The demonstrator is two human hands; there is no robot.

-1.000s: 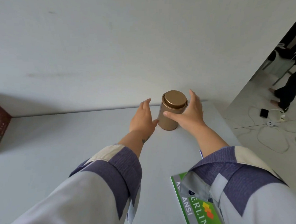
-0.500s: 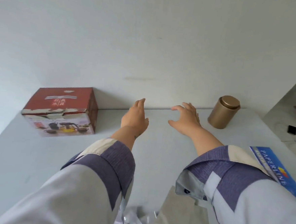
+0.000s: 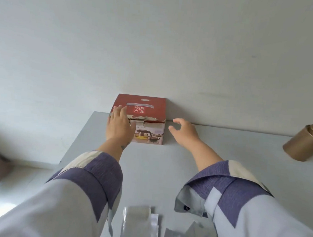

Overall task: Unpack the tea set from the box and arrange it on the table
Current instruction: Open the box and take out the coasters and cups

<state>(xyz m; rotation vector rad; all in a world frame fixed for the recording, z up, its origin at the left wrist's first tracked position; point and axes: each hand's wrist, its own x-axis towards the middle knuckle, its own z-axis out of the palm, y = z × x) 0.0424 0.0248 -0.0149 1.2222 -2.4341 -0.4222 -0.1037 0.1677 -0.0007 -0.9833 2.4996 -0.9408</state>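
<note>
Against wall, box [image 3: 149,108] sits between both hands' spread fingers [image 3: 118,112].

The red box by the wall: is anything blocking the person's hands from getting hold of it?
Nothing visible does. The left hand is already in front of the red box, and only bare table lies between the box and the open right hand. The gold tin stands well off to the right.

Box [image 3: 143,106] red-brown, white characters, teapot photo on front (pale torn edge). Tin [image 3: 306,142] gold. Table [image 3: 167,165] light grey. Sleeves [image 3: 96,177] pale blue, purple-and-cream cuffs. Packets [image 3: 139,226] silver.
</note>
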